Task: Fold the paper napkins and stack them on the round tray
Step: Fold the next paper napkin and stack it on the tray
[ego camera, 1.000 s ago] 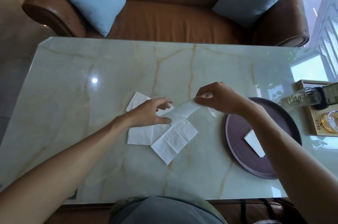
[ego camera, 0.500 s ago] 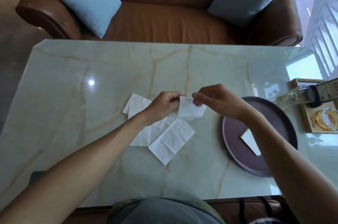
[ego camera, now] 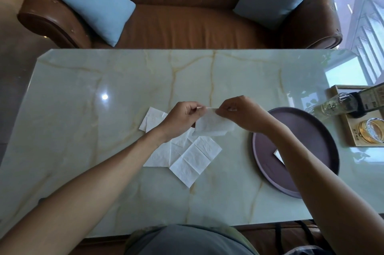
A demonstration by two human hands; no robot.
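A white paper napkin (ego camera: pixel 212 125) hangs above the marble table (ego camera: pixel 104 130), pinched at its top edge by both hands. My left hand (ego camera: pixel 182 118) grips its left corner, my right hand (ego camera: pixel 241 115) its right corner. Beneath them several unfolded white napkins (ego camera: pixel 195 157) lie overlapping on the table. To the right sits a round dark purple tray (ego camera: pixel 307 130); a folded white napkin (ego camera: pixel 278 154) lies on it, mostly hidden by my right forearm.
A wooden tray (ego camera: pixel 351 136) at the right edge carries a glass bottle (ego camera: pixel 334 105) and a gold-rimmed glass dish (ego camera: pixel 372 132). A brown leather sofa (ego camera: pixel 187 26) with two blue cushions stands behind the table's far edge.
My left hand left the pile and took the napkin's other corner. Both hands have lifted the napkin off the table and hold it up between them.
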